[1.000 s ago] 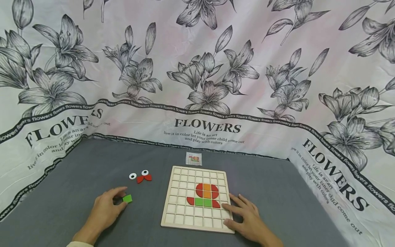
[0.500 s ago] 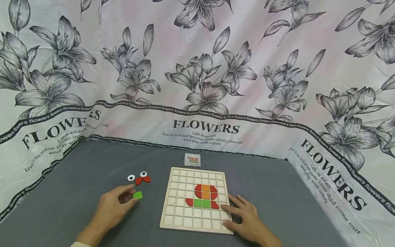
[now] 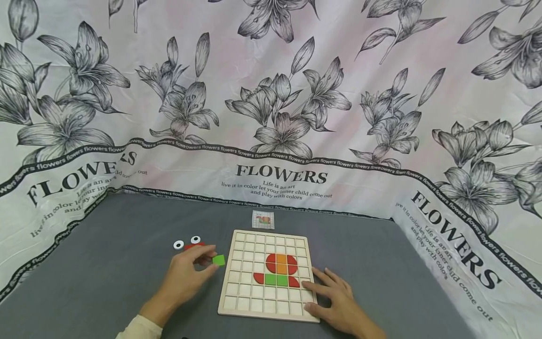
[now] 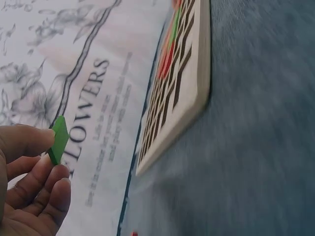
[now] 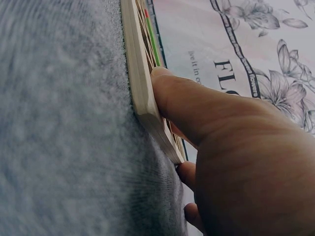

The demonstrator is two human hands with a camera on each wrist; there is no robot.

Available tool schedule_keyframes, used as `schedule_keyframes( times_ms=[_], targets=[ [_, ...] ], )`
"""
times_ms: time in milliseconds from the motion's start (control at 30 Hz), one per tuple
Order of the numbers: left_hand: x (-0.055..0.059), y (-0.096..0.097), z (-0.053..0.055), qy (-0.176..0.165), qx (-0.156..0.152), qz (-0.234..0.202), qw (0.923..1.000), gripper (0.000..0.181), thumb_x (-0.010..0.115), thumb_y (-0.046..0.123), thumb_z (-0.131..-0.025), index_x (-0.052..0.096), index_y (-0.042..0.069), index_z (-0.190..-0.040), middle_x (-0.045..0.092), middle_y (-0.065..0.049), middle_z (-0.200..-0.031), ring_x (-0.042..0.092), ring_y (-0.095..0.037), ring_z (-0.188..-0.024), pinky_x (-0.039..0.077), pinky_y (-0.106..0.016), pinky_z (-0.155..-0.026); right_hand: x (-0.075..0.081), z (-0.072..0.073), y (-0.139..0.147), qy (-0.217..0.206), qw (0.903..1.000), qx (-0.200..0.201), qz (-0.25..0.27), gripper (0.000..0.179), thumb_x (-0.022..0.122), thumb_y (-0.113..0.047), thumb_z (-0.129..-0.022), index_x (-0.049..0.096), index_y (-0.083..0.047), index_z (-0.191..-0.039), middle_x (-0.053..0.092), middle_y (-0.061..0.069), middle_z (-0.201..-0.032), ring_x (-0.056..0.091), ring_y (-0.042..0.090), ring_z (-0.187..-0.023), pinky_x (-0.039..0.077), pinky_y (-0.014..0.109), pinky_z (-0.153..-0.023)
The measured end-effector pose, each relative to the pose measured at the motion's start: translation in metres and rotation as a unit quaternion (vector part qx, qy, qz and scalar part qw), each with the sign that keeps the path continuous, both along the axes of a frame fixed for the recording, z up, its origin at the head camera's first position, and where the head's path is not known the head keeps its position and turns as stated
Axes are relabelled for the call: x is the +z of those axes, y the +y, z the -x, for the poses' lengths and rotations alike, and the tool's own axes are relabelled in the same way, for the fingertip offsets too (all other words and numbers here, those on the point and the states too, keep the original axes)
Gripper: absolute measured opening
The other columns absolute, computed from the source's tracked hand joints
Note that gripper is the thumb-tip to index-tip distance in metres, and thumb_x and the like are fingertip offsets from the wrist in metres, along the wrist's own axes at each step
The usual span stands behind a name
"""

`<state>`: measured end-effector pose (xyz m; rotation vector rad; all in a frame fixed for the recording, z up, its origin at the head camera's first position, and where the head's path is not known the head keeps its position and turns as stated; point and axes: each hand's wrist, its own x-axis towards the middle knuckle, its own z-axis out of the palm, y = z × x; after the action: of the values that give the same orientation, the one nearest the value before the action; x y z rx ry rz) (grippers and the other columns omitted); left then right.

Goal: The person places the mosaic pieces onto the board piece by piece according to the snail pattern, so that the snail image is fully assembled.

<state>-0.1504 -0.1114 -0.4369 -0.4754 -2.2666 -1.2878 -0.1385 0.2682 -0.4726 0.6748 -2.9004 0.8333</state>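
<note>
My left hand (image 3: 182,275) pinches a green square tile (image 3: 218,260) between thumb and fingers, just left of the wooden grid board (image 3: 241,308). The left wrist view shows this tile (image 4: 59,140) standing on edge in the fingertips, off the table. On the board sit red rounded pieces (image 3: 292,267), orange squares (image 3: 281,263) and two green squares (image 3: 275,280) in a row. My right hand (image 3: 338,301) rests at the board's right edge, its thumb and index fingertip on the frame. In the right wrist view the thumb (image 5: 172,91) presses on the rim and other fingertips lie along the side.
Two white eye discs (image 3: 179,245) lie left of the board. Red pieces (image 3: 195,245) beside them are partly hidden behind my left hand. A small picture card (image 3: 263,220) lies behind the board on the grey cloth (image 3: 347,245). A flowered curtain (image 3: 279,183) bounds the table.
My left hand has carried the green tile rightward and away from me, close to the board's left edge. It now partly covers the red pieces. The right hand stays at the board.
</note>
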Motion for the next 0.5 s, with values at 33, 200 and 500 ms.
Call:
schedule_keyframes(
  times_ms=[33, 200, 500],
  targets=[
    [0.0, 0.004, 0.002, -0.006, -0.005, -0.002, 1.0, 0.043, 0.082, -0.011, -0.066, 0.07, -0.002, -0.107, 0.066, 0.003, -0.089, 0.062, -0.01, -0.078, 0.053, -0.026, -0.068, 0.0, 0.0, 0.0, 0.002, 1.0, -0.002, 0.0, 0.048, 0.066, -0.053, -0.086, 0.066, -0.027, -0.127, 0.043, 0.008, -0.146, 0.027, 0.046, -0.134, 0.015, 0.069, -0.096],
    [-0.002, 0.023, 0.012, -0.036, -0.032, -0.013, 0.9987, 0.041, 0.079, -0.01, -0.071, 0.07, -0.001, -0.109, 0.065, 0.003, -0.09, 0.062, -0.013, -0.08, 0.052, -0.027, -0.07, 0.001, 0.0, 0.001, 0.009, 1.0, 0.001, 0.0, 0.048, 0.066, -0.053, -0.086, 0.067, -0.028, -0.126, 0.044, 0.008, -0.146, 0.028, 0.046, -0.134, 0.015, 0.069, -0.095],
    [-0.008, 0.049, 0.025, -0.038, -0.073, 0.01, 0.9965, 0.039, 0.076, -0.009, -0.074, 0.069, -0.001, -0.111, 0.065, 0.0, -0.091, 0.063, -0.018, -0.081, 0.052, -0.029, -0.072, 0.001, -0.001, -0.001, 0.002, 1.0, -0.002, 0.004, 0.048, 0.066, -0.053, -0.085, 0.067, -0.027, -0.126, 0.043, 0.008, -0.146, 0.027, 0.046, -0.134, 0.015, 0.069, -0.095]
  ],
)
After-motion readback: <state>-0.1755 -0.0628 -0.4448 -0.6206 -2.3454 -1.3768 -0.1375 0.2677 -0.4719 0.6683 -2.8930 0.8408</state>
